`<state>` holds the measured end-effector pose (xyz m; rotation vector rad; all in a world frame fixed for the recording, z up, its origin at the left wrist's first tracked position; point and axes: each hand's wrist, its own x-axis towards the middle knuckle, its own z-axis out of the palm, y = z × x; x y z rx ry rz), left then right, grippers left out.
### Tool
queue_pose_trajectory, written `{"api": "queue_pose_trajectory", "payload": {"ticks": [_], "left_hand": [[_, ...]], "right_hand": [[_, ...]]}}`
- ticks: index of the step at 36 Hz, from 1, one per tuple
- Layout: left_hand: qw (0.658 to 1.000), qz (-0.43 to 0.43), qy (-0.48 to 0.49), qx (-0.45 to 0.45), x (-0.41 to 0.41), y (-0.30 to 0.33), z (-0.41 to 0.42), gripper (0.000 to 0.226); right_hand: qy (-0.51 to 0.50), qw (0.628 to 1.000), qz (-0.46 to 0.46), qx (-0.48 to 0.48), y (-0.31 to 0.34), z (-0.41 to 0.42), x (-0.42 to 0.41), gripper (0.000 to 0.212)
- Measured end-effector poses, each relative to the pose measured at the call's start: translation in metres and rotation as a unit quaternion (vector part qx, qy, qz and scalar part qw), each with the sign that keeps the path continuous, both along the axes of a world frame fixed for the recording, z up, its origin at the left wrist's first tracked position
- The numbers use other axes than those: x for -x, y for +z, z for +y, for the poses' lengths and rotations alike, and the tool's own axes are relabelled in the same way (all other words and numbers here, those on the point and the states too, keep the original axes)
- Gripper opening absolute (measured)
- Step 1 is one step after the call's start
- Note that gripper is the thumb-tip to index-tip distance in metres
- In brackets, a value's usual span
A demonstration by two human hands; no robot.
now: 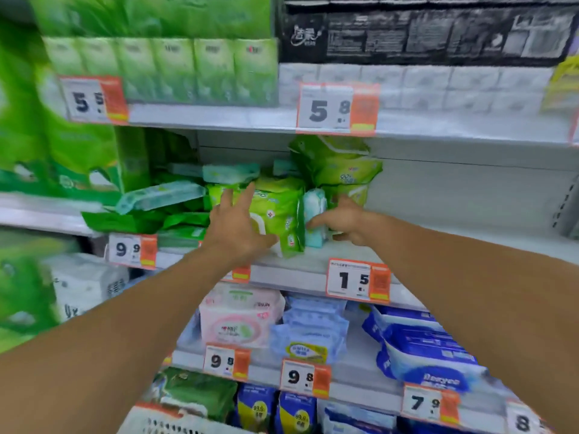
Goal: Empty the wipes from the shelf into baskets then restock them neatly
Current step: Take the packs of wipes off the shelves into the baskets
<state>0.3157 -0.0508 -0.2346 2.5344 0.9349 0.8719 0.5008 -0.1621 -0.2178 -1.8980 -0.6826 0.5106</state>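
Green wipe packs (275,211) crowd the shelf (313,261).

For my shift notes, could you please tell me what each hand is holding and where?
The left hand presses open on the green wipes pack's front. The right hand pinches the pale blue pack's lower edge.

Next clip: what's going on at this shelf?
A person reaches both bare arms into a supermarket shelf of wipes. The left hand lies open-fingered on a bright green soft pack of wipes; the right hand touches a small pale blue pack beside it. A white plastic basket shows at the bottom edge.
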Motion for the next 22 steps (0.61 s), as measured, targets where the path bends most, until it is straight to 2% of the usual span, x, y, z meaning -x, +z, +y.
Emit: {"api": "queue_pose_trajectory", "payload": {"ticks": [4, 8, 10, 12, 13, 15, 16, 18, 19, 22], "left_hand": [[0.994, 0.058, -0.047, -0.08, -0.006, -0.012, 0.02, 0.101], [0.994, 0.03, -0.044, -0.097, -0.011, -0.019, 0.022, 0.096], [0.995, 0.035, -0.04, -0.082, -0.01, -0.014, 0.016, 0.094], [0.998, 0.032, -0.033, -0.044, -0.008, -0.005, 0.001, 0.097], [0.999, 0.002, -0.035, -0.02, -0.006, 0.002, -0.013, 0.096], [0.983, -0.121, -0.097, 0.094, -0.001, 0.017, -0.047, 0.079], [0.948, -0.198, -0.142, 0.203, 0.002, 0.026, -0.067, 0.061], [0.855, -0.258, -0.21, 0.399, 0.009, 0.038, -0.098, 0.029], [0.841, -0.246, -0.241, 0.417, 0.013, 0.039, -0.109, 0.026], [0.862, -0.219, -0.265, 0.374, 0.026, 0.028, -0.126, 0.053]], "right_hand": [[0.017, 1.0, 0.011, -0.017, -0.013, 0.025, -0.021, 0.07], [0.038, 0.997, -0.061, -0.015, -0.014, 0.007, -0.023, 0.056], [0.038, 0.987, -0.153, -0.014, -0.011, -0.009, -0.013, 0.059], [0.018, 0.961, -0.275, -0.028, -0.006, -0.028, 0.0, 0.062], [0.02, 0.943, -0.331, -0.035, -0.002, -0.039, 0.008, 0.064], [0.037, 0.9, -0.433, -0.036, 0.007, -0.063, 0.027, 0.071], [0.046, 0.88, -0.473, -0.028, 0.01, -0.076, 0.037, 0.078], [0.063, 0.857, -0.511, -0.024, 0.013, -0.101, 0.058, 0.087], [0.07, 0.852, -0.518, -0.033, 0.013, -0.113, 0.069, 0.088], [0.079, 0.842, -0.528, -0.08, 0.012, -0.145, 0.093, 0.089]]}}
